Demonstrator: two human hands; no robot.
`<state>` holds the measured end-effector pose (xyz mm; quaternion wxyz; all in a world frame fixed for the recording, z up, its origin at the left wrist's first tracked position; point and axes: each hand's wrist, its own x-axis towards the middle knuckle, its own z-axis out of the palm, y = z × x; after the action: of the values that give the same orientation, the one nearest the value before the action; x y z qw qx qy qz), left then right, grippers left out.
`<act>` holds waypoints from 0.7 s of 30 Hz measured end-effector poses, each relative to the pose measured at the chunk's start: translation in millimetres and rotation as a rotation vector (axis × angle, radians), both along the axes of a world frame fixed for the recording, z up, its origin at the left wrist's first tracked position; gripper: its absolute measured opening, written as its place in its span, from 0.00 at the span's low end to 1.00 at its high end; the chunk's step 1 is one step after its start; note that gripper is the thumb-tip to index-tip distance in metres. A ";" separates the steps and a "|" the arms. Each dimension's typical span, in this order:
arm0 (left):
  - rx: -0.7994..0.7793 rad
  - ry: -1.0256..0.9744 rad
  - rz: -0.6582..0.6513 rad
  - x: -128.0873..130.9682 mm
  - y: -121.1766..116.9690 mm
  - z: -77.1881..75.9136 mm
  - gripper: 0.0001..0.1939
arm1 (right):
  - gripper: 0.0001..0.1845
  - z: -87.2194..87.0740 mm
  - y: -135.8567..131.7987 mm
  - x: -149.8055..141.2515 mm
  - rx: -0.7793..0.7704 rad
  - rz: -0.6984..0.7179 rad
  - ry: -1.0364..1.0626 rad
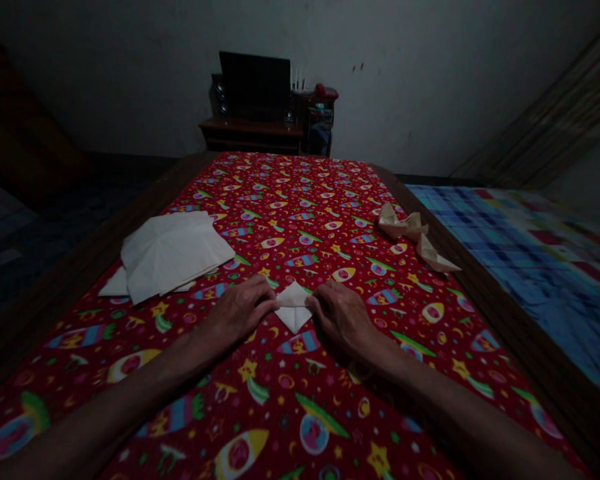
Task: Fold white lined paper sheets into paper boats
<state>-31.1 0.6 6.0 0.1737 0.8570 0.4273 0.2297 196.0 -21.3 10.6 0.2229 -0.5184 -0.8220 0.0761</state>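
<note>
A small white folded paper, diamond shaped, lies on the red rocket-patterned cloth in front of me. My left hand pinches its left corner with fingers pressed together. My right hand pinches its right corner the same way. Both forearms rest on the cloth. A loose pile of white paper sheets lies to the left, beyond my left hand.
Several folded paper shapes sit at the cloth's right edge. A wooden frame borders the cloth. A blue checked mat lies to the right. A dark screen on a low cabinet stands against the far wall.
</note>
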 end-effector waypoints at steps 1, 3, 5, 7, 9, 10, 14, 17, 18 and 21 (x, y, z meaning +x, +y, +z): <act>0.013 0.028 0.032 1.0 -0.9 -0.3 0.09 | 0.12 -0.2 -0.4 0.0 0.011 -0.005 -0.022; 0.058 0.089 0.091 3.8 -3.4 -0.7 0.10 | 0.12 -1.4 -1.2 0.1 0.041 -0.016 -0.067; 0.113 0.160 0.125 6.9 -6.1 -0.3 0.10 | 0.12 -3.8 -1.9 0.2 0.086 -0.017 -0.106; 0.166 0.236 0.143 9.8 -8.5 1.1 0.11 | 0.12 -6.4 -2.4 0.2 0.133 -0.015 -0.142; 0.209 0.311 0.158 12.3 -10.3 3.1 0.11 | 0.11 -7.9 -2.6 -0.2 0.165 -0.024 -0.176; 0.226 0.341 0.165 13.3 -10.9 4.0 0.11 | 0.11 -8.1 -2.5 -0.5 0.171 -0.032 -0.192; 0.267 0.378 0.204 15.4 -11.8 4.6 0.10 | 0.11 -6.1 -1.4 -1.2 0.157 -0.046 -0.231; 0.238 0.311 0.221 15.1 -10.7 2.7 0.08 | 0.10 -4.6 -0.8 -0.8 0.142 -0.057 -0.234; 0.228 0.275 0.219 14.9 -10.2 2.2 0.07 | 0.11 -4.4 -0.8 -0.6 0.138 -0.060 -0.234; 0.255 0.204 0.162 14.7 -9.0 2.3 0.10 | 0.11 -4.3 -1.8 0.0 0.134 -0.053 -0.227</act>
<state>-16.4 -8.4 8.3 0.0001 0.8537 0.4778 0.2072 196.0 -23.1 6.3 0.1647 -0.5292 -0.8312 -0.0442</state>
